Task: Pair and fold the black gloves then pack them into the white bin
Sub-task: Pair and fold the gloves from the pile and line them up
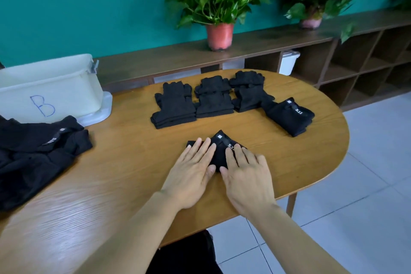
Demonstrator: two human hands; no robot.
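Both hands lie flat, palms down and fingers spread, on a small folded bundle of black gloves point(219, 151) at the near middle of the wooden table point(124, 162). The left hand point(191, 176) covers the bundle's left part and the right hand point(246, 178) its right part, thumbs almost meeting at its near edge; neither hand grips, they only press. A strap with a white label shows between the fingertips. Just beyond the hands, three stacks of flat black gloves point(175, 107) sit side by side, fingers pointing away. To the far right of the hands lies another folded glove bundle point(289, 117), its labelled strap on top. Well to the left of the left hand lies a loose pile of black gloves point(33, 155) running off the frame edge, and behind that pile stands the white bin point(51, 89), marked with a blue letter B, resting on a white lid or tray. What the bin holds cannot be seen. Beyond the table a low wooden shelf point(244, 44) carries two potted plants point(219, 6) against a green wall.
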